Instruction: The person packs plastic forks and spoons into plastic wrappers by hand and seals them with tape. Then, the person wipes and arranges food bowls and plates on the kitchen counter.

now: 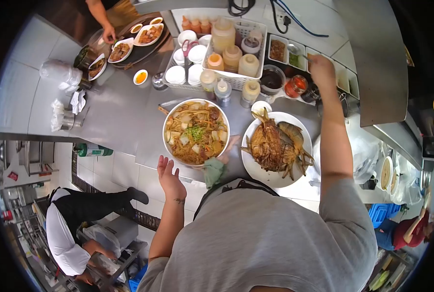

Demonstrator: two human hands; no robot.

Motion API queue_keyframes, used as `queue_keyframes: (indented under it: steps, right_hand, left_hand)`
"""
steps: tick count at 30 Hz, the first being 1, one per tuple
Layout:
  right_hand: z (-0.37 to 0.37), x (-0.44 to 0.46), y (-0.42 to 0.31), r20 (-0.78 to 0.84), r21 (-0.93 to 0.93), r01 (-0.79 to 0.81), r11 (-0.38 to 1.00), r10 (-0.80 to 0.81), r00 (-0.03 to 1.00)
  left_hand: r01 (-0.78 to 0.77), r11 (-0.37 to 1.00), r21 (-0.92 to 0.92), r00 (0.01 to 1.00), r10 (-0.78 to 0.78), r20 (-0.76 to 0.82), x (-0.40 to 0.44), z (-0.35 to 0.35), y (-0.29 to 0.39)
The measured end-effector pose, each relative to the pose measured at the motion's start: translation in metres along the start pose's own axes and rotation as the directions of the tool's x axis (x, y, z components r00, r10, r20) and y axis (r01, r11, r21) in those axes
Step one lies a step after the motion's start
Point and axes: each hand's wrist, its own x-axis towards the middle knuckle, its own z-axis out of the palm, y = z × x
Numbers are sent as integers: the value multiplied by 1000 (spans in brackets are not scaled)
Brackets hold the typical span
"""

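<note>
My left hand (pixel 171 179) is held palm up with fingers apart, just below the white bowl (pixel 165 141) at the counter's front edge. Stir-fried noodles (pixel 185 141) fill that bowl, with chopped green onion (pixel 194 133) heaped in the middle. My right hand (pixel 322 72) reaches over the row of topping containers, beside the one of chopped green onion (pixel 297 59). Its fingers are closed, and what they hold is too small to make out. Right of the bowl, a white plate (pixel 280 181) carries whole fried fish (pixel 268 146).
Sauce bottles (pixel 223 35) crowd a white basket (pixel 258 48) behind the bowl. A green cloth (pixel 214 171) hangs at the counter edge. Across the counter, another person's hand (pixel 109 34) is over dishes on a round tray (pixel 151 51). A co-worker (pixel 71 238) bends at lower left.
</note>
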Motion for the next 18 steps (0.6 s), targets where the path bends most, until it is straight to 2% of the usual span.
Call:
queue_keyframes:
  steps: [2, 4, 6, 8, 10, 11, 12, 14, 16, 18]
  right_hand:
    - [16, 4, -21, -45, -180, 85, 980, -94, 995]
    - [34, 17, -36, 95, -347, 194, 917, -172, 981]
    - [61, 32, -33, 94, -350, 305, 886, -290, 952]
    - [61, 38, -45, 236, -294, 282, 913, -216, 947]
    - [66, 38, -51, 60, -106, 144, 984, -138, 989]
    - [66, 37, -56, 332, -143, 80, 987, -29, 943]
    - [61, 52, -58, 529, -190, 25, 981, 81, 845]
    - [97, 62, -31, 225, -147, 51, 988, -16, 974]
    - [102, 71, -24, 214, -97, -64, 993, 84, 973]
    - [107, 72, -16, 268, -48, -183, 982, 189, 945]
  left_hand:
    - [-15, 1000, 13, 1000, 14, 10, -2, 3, 0]
    - [-32, 999, 25, 999, 31, 13, -4, 7, 3]
    - [-38, 999, 32, 999, 38, 16, -6, 9, 6]
    - [-65, 998, 26, 997, 63, 48, -2, 5, 6]
    - [-89, 996, 3, 992, 89, 94, 1, -12, -4]
    - [-70, 997, 32, 995, 67, 78, -12, -14, -1]
    - [-83, 996, 32, 993, 80, 93, -14, -2, 6]
    - [-40, 998, 48, 999, 38, 39, -10, 0, 0]
    - [36, 999, 36, 999, -36, 18, -11, 7, 1]
    - [-2, 999, 54, 999, 0, 53, -12, 10, 3]
